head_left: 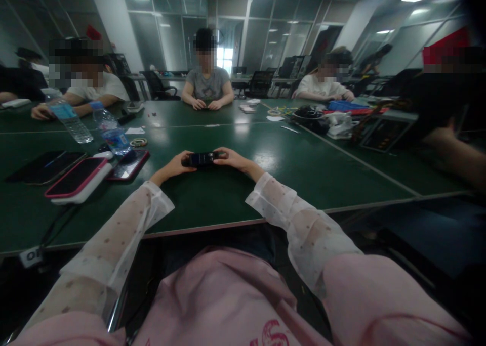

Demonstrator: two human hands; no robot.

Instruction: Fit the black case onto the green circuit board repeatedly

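Note:
A small black device with a lit screen point(201, 159) lies level just above or on the green table point(212, 199); I cannot tell whether it touches. My left hand point(176, 167) is closed around its left end. At the opposite end, the fingers of my right hand point(233, 159) pinch its right edge. The screen faces up toward me, with small markings too blurred to read. Left of my hands lies a phone in a dark red case point(130, 165).
Two water bottles point(113, 133) point(70, 118), a pink-edged phone on a white block point(78, 178) and a dark tablet-like slab point(45, 166) are at left. A pen point(289, 129), black cables point(309, 119) and a metal-cased box point(389, 130) lie right. People sit around the table.

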